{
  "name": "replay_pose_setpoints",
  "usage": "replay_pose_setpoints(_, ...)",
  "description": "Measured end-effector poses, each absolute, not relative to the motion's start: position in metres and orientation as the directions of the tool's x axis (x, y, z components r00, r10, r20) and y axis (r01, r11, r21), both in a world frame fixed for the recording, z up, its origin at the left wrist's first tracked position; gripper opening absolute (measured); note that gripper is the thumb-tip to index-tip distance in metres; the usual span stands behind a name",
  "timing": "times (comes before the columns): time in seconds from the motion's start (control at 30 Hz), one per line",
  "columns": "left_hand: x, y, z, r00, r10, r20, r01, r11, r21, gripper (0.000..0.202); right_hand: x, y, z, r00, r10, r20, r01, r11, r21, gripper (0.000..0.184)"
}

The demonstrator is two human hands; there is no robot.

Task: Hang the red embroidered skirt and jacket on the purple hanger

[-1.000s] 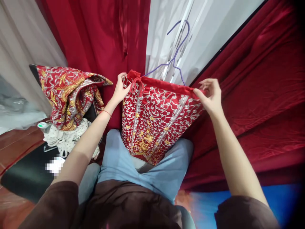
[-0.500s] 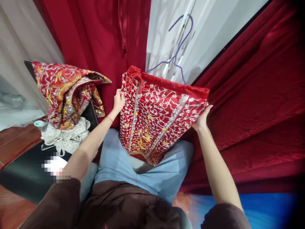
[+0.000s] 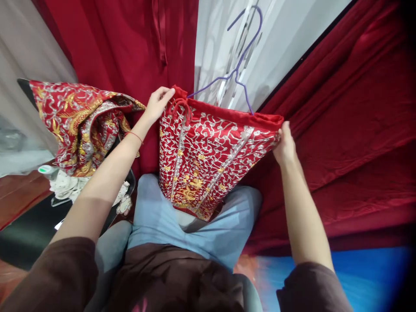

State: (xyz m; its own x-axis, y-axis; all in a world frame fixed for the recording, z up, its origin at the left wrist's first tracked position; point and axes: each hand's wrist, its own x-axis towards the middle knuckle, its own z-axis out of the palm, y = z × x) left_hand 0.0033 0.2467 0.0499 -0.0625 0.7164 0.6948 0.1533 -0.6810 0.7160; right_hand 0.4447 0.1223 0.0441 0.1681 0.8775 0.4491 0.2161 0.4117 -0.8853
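A seated person holds a red embroidered skirt point(image 3: 211, 160) upright over the lap, the left hand point(image 3: 157, 103) pinching the waistband's left corner, the right hand point(image 3: 285, 145) closed on its right edge. The skirt already hangs from a purple hanger point(image 3: 238, 71); it appears not yet hung up. A second embroidered garment point(image 3: 78, 123) lies heaped at left.

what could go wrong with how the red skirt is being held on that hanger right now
The left hand and right hand grip only the waistband corners of the skirt, so it could slide off the thin purple hanger. The drawstring hangs loose and might snag. The hem rests on the lap and may crease.
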Motion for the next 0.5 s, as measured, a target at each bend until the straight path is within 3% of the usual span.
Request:
replay_pose_setpoints(0.1, 0.014, 0.233, 0.065, -0.021, 0.663, 0.748, 0.235, -0.724, 0.648, 0.040, 0.445, 0.122, 0.066, 0.076, 0.892, 0.445, 0.259, 0.414, -0.873, 0.055)
replay_pose_setpoints(0.17, 0.017, 0.223, 0.069, -0.055, 0.635, 0.771, 0.263, -0.735, 0.625, 0.042, 0.440, 0.122, 0.072, 0.095, 0.840, 0.534, 0.293, 0.489, -0.821, 0.051)
replay_pose_setpoints(0.33, 0.022, 0.214, 0.080, -0.139, 0.594, 0.792, 0.286, -0.742, 0.607, 0.041, 0.419, 0.124, 0.071, 0.335, 0.498, 0.800, 0.512, 0.616, -0.599, 0.046)
replay_pose_setpoints(0.43, 0.026, 0.219, 0.089, -0.133, 0.603, 0.786, 0.304, -0.730, 0.612, 0.040, 0.409, 0.124, 0.069, 0.446, 0.273, 0.852, 0.645, 0.562, -0.518, 0.047)
replay_pose_setpoints(0.5, 0.025, 0.223, 0.090, -0.103, 0.625, 0.774, 0.326, -0.714, 0.620, 0.040, 0.406, 0.123, 0.068, 0.432, 0.232, 0.872, 0.718, 0.497, -0.488, 0.048)
